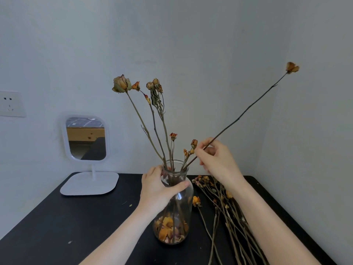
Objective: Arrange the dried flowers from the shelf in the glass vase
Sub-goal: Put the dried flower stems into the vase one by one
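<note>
A clear glass vase (181, 213) stands on the black table (76, 222), with loose orange petals at its bottom and several dried flowers (152, 119) upright in it. My left hand (158, 190) is wrapped around the vase's neck. My right hand (215, 159) pinches a long dried stem (248, 108) that slants up to the right, its bud at the top and its lower end inside the vase mouth. Several more dried stems (227, 213) lie on the table right of the vase, partly under my right forearm.
A white standing mirror (87, 138) sits at the back left of the table, its base (89, 184) flat on the top. A wall socket (11, 104) is at far left. Walls close the back and right. Small crumbs dot the table.
</note>
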`<action>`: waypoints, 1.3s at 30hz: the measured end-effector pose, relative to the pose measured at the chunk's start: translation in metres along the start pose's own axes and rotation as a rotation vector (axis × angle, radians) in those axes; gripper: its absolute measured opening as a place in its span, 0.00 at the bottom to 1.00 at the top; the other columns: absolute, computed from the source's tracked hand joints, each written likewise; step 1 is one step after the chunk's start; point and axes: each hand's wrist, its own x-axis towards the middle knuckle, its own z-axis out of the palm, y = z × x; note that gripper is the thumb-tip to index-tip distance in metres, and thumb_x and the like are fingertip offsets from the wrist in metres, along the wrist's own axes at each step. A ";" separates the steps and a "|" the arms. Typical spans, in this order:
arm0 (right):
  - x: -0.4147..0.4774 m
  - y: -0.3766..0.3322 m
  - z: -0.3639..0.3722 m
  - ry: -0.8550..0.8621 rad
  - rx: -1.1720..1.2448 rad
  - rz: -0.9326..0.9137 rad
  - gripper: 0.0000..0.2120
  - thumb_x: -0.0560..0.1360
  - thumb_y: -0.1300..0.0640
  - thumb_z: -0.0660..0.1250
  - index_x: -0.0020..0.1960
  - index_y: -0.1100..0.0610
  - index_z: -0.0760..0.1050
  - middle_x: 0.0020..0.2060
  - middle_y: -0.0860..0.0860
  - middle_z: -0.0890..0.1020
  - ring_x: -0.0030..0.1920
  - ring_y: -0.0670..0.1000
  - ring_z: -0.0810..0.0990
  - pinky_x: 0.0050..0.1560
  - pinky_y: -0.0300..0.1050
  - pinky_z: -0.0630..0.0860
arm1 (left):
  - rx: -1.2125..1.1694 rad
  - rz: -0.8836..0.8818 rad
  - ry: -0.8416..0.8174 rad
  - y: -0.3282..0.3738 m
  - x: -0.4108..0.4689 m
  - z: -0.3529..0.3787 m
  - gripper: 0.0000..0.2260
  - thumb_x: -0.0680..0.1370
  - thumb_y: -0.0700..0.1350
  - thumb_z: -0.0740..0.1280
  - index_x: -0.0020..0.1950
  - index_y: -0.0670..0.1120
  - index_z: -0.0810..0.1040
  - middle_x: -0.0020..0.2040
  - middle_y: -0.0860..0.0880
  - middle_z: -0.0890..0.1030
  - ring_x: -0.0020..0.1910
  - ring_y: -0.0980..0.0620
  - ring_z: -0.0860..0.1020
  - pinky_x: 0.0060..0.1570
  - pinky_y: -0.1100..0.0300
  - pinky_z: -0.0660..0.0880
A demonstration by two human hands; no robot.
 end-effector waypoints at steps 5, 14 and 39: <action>0.001 0.000 -0.003 0.040 0.111 -0.021 0.05 0.77 0.55 0.63 0.46 0.56 0.75 0.29 0.48 0.78 0.23 0.41 0.72 0.23 0.30 0.67 | 0.007 -0.001 0.004 -0.002 -0.001 0.001 0.34 0.62 0.65 0.72 0.62 0.49 0.73 0.57 0.54 0.73 0.62 0.51 0.68 0.60 0.52 0.70; -0.001 0.005 0.006 -0.124 -0.057 -0.009 0.07 0.76 0.54 0.64 0.49 0.56 0.78 0.31 0.47 0.78 0.26 0.44 0.72 0.26 0.31 0.69 | 0.009 0.007 0.027 -0.004 0.001 0.004 0.32 0.62 0.65 0.72 0.60 0.51 0.74 0.55 0.55 0.74 0.61 0.51 0.67 0.57 0.55 0.69; -0.011 0.023 -0.034 0.000 0.032 0.005 0.06 0.74 0.54 0.67 0.51 0.51 0.76 0.30 0.47 0.79 0.25 0.42 0.74 0.24 0.33 0.70 | -0.083 0.096 0.286 0.000 -0.039 -0.010 0.34 0.60 0.67 0.66 0.61 0.53 0.68 0.51 0.56 0.73 0.54 0.56 0.71 0.51 0.63 0.68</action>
